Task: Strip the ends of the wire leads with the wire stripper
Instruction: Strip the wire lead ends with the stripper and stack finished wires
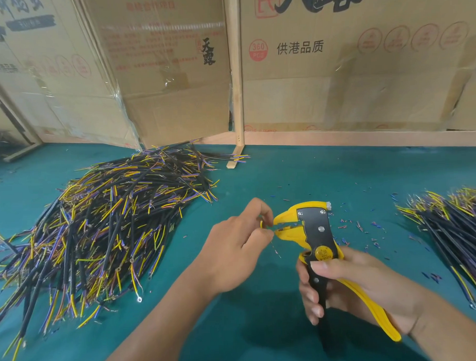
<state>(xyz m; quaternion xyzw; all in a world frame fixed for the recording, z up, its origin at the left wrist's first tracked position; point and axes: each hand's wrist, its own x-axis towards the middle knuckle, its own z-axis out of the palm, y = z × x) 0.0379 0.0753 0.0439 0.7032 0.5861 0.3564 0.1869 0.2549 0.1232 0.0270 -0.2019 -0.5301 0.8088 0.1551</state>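
Note:
My right hand [340, 282] grips the handles of a yellow and black wire stripper [314, 231], its jaws pointing left. My left hand [241, 239] pinches a thin wire lead [262, 224] with a yellow end at the mouth of those jaws; a bare strand hangs down below my fingers. Most of the lead is hidden behind my hand. A large heap of black cables with yellow, blue and purple leads [103, 225] lies on the green table to the left.
A second bundle of cables [454, 232] lies at the right edge. Small bits of stripped insulation [362, 227] are scattered on the green mat [263, 328] behind the stripper. Cardboard boxes [335, 69] and a wooden frame [236, 80] wall off the far side.

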